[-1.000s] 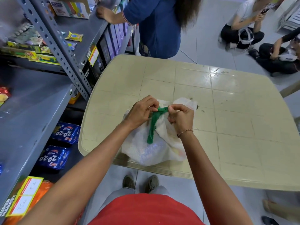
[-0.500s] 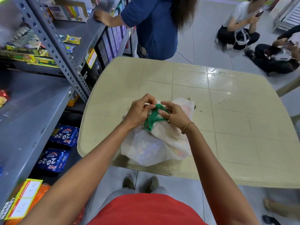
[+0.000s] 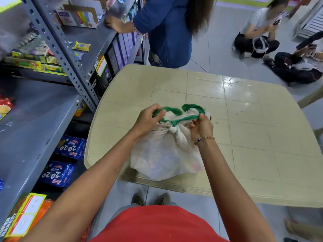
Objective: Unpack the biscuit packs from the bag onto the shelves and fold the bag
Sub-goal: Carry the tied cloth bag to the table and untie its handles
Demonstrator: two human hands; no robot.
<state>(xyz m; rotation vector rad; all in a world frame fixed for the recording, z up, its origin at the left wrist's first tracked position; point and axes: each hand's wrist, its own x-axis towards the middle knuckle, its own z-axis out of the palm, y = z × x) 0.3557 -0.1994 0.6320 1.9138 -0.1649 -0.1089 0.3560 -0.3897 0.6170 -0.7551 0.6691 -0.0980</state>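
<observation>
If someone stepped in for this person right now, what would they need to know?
Left hand pinches one green handle of the white bag; right hand pinches the other.
The bag sits full at the near edge of the table, its mouth just being opened.
Done: nothing unpacked from it yet.
Left: move its packs to the grey shelves, then fold the bag.

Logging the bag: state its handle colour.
Green handles on the white cloth bag; head view.

Small shop: metal shelves (image 3: 57, 41) w/ biscuit packs (image 3: 70, 147), price tags (image 3: 101, 64).
</observation>
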